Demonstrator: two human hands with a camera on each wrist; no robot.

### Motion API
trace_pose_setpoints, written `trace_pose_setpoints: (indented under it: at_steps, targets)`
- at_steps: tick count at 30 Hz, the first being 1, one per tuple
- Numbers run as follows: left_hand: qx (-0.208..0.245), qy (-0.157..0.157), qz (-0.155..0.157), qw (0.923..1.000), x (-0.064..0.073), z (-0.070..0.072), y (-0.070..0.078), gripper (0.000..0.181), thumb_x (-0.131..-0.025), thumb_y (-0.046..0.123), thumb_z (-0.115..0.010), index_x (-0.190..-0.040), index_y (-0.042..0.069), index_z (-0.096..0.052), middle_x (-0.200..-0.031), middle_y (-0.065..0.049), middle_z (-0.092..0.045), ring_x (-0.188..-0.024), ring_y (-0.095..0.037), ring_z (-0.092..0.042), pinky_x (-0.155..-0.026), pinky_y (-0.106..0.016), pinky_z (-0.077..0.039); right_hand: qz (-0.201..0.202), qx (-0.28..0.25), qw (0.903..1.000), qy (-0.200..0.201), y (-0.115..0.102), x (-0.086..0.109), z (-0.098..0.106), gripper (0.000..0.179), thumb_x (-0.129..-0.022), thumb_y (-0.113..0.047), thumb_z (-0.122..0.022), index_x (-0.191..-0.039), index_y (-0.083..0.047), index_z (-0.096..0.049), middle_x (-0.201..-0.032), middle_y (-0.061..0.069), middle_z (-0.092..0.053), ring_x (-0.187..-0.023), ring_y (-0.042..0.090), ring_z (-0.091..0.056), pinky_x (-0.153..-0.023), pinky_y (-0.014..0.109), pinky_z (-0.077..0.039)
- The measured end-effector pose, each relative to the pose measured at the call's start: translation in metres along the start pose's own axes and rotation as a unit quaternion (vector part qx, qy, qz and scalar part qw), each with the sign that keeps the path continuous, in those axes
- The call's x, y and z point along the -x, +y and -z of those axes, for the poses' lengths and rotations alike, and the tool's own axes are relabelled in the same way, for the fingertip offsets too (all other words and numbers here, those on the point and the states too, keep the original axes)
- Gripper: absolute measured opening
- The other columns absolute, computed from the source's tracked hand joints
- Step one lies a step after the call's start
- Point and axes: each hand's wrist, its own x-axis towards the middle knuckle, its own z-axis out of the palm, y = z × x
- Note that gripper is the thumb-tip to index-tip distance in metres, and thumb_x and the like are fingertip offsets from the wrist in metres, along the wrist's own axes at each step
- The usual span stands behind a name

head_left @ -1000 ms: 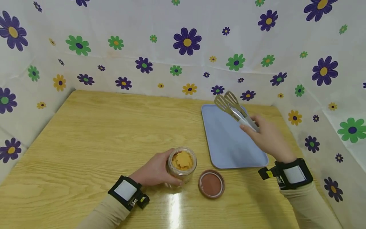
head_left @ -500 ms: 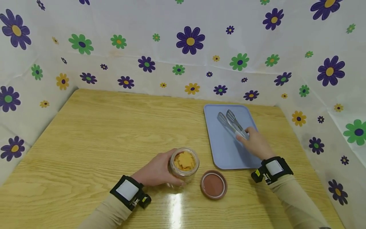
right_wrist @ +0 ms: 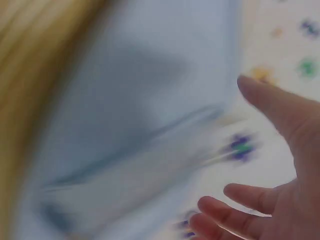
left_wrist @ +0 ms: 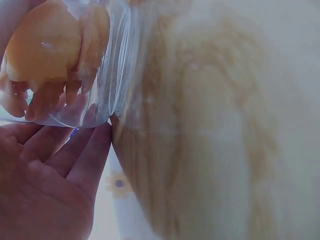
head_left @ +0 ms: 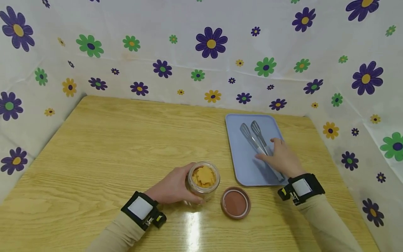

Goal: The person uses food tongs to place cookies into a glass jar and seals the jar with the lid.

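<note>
My left hand grips a clear jar from its left side, thumb in front. Inside the uncapped jar are orange-yellow flower-shaped pieces. The left wrist view shows the jar wall above the curved fingers. A pair of metal tongs lies on the blue tray, its slotted ends toward the back. My right hand hovers over the tongs' handles, thumb and fingers spread apart. In the right wrist view nothing sits between those fingers, and the tongs appear blurred beyond them.
A brown round lid lies on the wooden table, between the jar and the tray. White cloth walls with printed flowers enclose the back and sides of the table.
My right hand has lowered the tongs from above the tray's far part onto the tray and let go of them. The left hand still holds the jar in place.
</note>
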Motion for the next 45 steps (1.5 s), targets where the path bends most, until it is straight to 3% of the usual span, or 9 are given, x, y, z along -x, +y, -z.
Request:
trace_pose_setpoints:
  at_steps: [3,8,14,19,25,29,32,38,45]
  targets:
    - [0.0,-0.002,-0.003,1.0,0.0,0.002,0.001,0.094,-0.065,0.038,-0.094,-0.147,0.023,-0.051,-0.128,0.006,-0.066,-0.119,-0.013,-0.061,-0.104,-0.044,-0.05,0.08,0.039,0.996,0.013,-0.036,0.026,0.013,0.101,-0.08,-0.069,-0.07,-0.148,0.003,-0.049,-0.138,0.03,-0.057,-0.115,0.043,-0.062,-0.087,0.057,-0.056]
    - [0.004,0.001,-0.007,1.0,0.0,0.003,0.001,0.093,-0.064,0.039,-0.095,-0.146,0.024,-0.052,-0.127,0.006,-0.066,-0.119,-0.012,-0.061,-0.103,-0.044,-0.05,0.192,0.106,0.9724,-0.08,-0.089,0.073,0.002,0.097,-0.067,-0.074,-0.076,-0.14,-0.012,-0.061,-0.112,0.006,-0.064,-0.076,0.019,-0.063,-0.062,0.038,-0.057]
    - [0.008,0.001,-0.006,1.0,0.001,0.002,0.002,0.095,-0.065,0.039,-0.095,-0.147,0.024,-0.05,-0.129,0.005,-0.066,-0.119,-0.013,-0.061,-0.103,-0.044,-0.05,0.218,0.147,0.96,-0.097,-0.099,0.093,-0.033,0.09,-0.061,-0.073,-0.081,-0.123,-0.01,-0.063,-0.095,0.002,-0.057,-0.063,0.018,-0.059,-0.055,0.038,-0.057]
    - [0.0,0.002,-0.001,1.0,0.001,0.001,0.003,0.096,-0.064,0.041,-0.094,-0.147,0.023,-0.05,-0.128,0.005,-0.066,-0.118,-0.013,-0.062,-0.102,-0.044,-0.051,0.216,0.115,0.9624,-0.118,-0.097,0.092,-0.035,0.076,-0.071,-0.068,-0.077,-0.122,-0.014,-0.063,-0.091,0.002,-0.058,-0.065,0.017,-0.058,-0.055,0.035,-0.055]
    - [0.006,0.003,-0.002,1.0,0.001,0.002,0.001,0.095,-0.064,0.042,-0.095,-0.147,0.025,-0.051,-0.128,0.007,-0.066,-0.119,-0.012,-0.061,-0.103,-0.044,-0.05,0.233,-0.063,0.9657,-0.096,-0.097,0.076,0.03,0.045,-0.086,-0.051,-0.073,-0.117,-0.02,-0.063,-0.09,-0.004,-0.062,-0.072,0.012,-0.059,-0.061,0.031,-0.052]
    - [0.009,0.002,-0.003,1.0,0.001,0.003,0.0,0.094,-0.064,0.041,-0.095,-0.146,0.026,-0.051,-0.128,0.007,-0.066,-0.118,-0.012,-0.061,-0.103,-0.044,-0.051,0.26,-0.302,0.9153,-0.059,-0.098,0.065,0.055,0.029,-0.093,-0.015,-0.072,-0.113,-0.007,-0.052,-0.109,0.009,-0.062,-0.089,0.023,-0.064,-0.073,0.03,-0.056]
    - [0.008,0.0,-0.006,0.9999,0.001,0.002,-0.002,0.093,-0.065,0.04,-0.095,-0.146,0.024,-0.051,-0.127,0.006,-0.066,-0.117,-0.012,-0.062,-0.102,-0.044,-0.051,0.263,-0.39,0.8821,-0.028,-0.107,0.061,0.042,0.038,-0.087,-0.006,-0.077,-0.099,-0.003,-0.041,-0.129,0.012,-0.057,-0.107,0.028,-0.062,-0.084,0.032,-0.056]
    - [0.012,-0.008,-0.012,0.9998,0.002,0.002,-0.002,0.09,-0.067,0.04,-0.093,-0.145,0.028,-0.051,-0.126,0.008,-0.066,-0.112,-0.009,-0.064,-0.097,-0.041,-0.054,0.328,-0.379,0.865,0.024,-0.134,0.06,-0.019,0.057,-0.076,-0.013,-0.089,-0.091,-0.008,-0.035,-0.15,0.012,-0.051,-0.123,0.026,-0.061,-0.09,0.046,-0.058]
    - [0.021,-0.008,-0.029,0.9993,0.001,0.002,-0.001,0.082,-0.069,0.043,-0.091,-0.141,0.035,-0.053,-0.127,0.015,-0.066,-0.116,-0.005,-0.063,-0.1,-0.039,-0.053,0.406,-0.332,0.8474,0.082,-0.142,0.06,-0.06,0.072,-0.076,-0.016,-0.087,-0.139,-0.01,-0.053,-0.153,0.013,-0.047,-0.144,0.034,-0.042,-0.097,0.054,-0.054]
